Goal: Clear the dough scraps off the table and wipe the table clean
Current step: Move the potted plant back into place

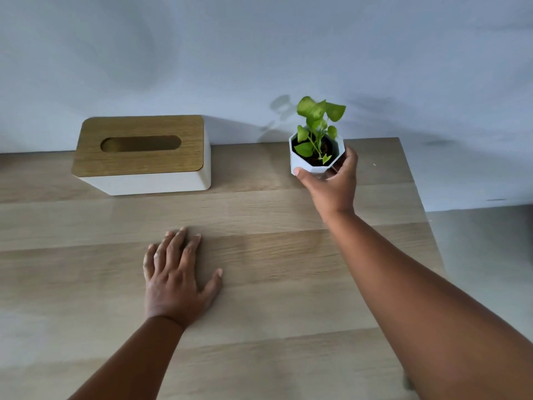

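— Table [259,284], pale wood, fills the lower frame; no dough scraps show. Left hand [176,281] lies flat, fingers straight, at centre.

— Right hand [331,180] grips the plant pot [314,154] at upper right. Best keep it upright; tissue box [141,155] sits upper left.

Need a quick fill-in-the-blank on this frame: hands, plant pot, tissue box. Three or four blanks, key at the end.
1. The right hand grips the white faceted pot with the green plant by its ____ side.
2. The left hand rests ____ on the light wooden table.
3. The white tissue box with the wooden lid stands to the ____ of the pot.
4. The slot in the lid shows ____ tissue sticking out.

Missing words: right; flat; left; no
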The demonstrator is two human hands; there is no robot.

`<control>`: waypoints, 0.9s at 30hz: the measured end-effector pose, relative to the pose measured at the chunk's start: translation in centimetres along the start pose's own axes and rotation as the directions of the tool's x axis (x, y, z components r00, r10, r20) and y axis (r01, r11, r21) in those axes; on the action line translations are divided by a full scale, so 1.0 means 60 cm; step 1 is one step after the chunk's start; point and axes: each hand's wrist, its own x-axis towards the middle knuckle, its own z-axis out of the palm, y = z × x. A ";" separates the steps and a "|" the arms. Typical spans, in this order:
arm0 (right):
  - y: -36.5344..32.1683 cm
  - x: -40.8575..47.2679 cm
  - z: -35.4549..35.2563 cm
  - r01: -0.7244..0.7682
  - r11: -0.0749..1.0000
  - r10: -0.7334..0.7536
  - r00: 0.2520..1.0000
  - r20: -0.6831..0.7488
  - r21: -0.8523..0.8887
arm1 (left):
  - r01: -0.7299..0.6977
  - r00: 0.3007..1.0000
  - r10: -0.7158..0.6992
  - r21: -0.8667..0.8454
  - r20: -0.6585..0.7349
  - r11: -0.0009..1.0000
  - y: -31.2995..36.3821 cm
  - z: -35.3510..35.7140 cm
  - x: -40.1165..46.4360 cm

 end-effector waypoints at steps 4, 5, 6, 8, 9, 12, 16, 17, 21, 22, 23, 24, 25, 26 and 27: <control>-0.018 -0.023 0.039 0.002 1.000 -0.002 1.000 0.020 0.003 | -0.012 1.000 0.012 -0.014 -0.003 1.000 -0.003 0.000 -0.001; -0.021 -0.028 0.047 0.003 1.000 -0.003 1.000 0.024 0.000 | -0.017 1.000 0.017 -0.021 0.002 1.000 -0.003 0.000 -0.001; -0.026 -0.034 0.058 0.004 1.000 -0.004 1.000 0.030 0.000 | -0.025 1.000 0.025 -0.028 0.005 0.999 -0.005 -0.003 -0.002; -0.034 -0.045 0.078 0.001 1.000 -0.002 0.999 0.049 0.004 | -0.048 0.999 0.049 -0.036 0.006 0.998 -0.013 -0.008 -0.005; -0.037 -0.050 0.088 -0.003 1.000 0.002 0.998 0.058 0.007 | -0.062 0.998 0.062 -0.036 0.008 0.997 -0.019 -0.011 -0.007; -0.044 -0.061 0.116 0.000 1.000 0.000 0.997 0.072 0.009 | -0.077 0.997 0.078 -0.028 0.018 0.997 -0.041 -0.017 -0.014; -0.050 -0.072 0.150 0.000 1.000 -0.001 0.996 0.085 0.006 | -0.090 0.996 0.090 -0.011 0.005 0.996 -0.077 -0.018 -0.025; -0.050 -0.073 0.157 0.000 1.000 -0.001 0.996 0.086 0.006 | -0.104 0.995 0.104 -0.010 -0.001 0.995 -0.083 -0.016 -0.028; -0.047 -0.073 0.185 0.003 1.000 -0.004 0.996 0.087 0.011 | -0.128 0.992 0.128 -0.005 -0.005 0.992 -0.091 -0.011 -0.030; -0.046 -0.073 0.191 0.004 1.000 -0.005 0.996 0.086 0.012 | -0.126 0.992 0.126 -0.002 0.000 0.992 -0.090 -0.010 -0.029; -0.046 -0.073 0.198 0.004 1.000 -0.005 0.996 0.084 0.015 | -0.125 0.992 0.125 0.000 0.005 0.992 -0.090 -0.010 -0.029; -0.045 -0.073 0.205 0.005 1.000 -0.006 0.997 0.081 0.022 | -0.126 0.992 0.126 0.001 0.007 0.992 -0.090 -0.009 -0.029; -0.045 -0.072 0.210 0.008 1.000 -0.011 0.997 0.076 0.029 | -0.128 0.992 0.128 0.000 0.007 0.992 -0.089 -0.009 -0.030; -0.044 -0.072 0.217 0.012 0.999 -0.014 0.997 0.072 0.035 | -0.129 0.992 0.129 -0.001 0.006 0.992 -0.090 -0.009 -0.030; -0.043 -0.072 0.222 0.015 0.999 -0.017 0.997 0.070 0.042 | -0.129 0.992 0.129 -0.001 0.007 0.992 -0.091 -0.009 -0.029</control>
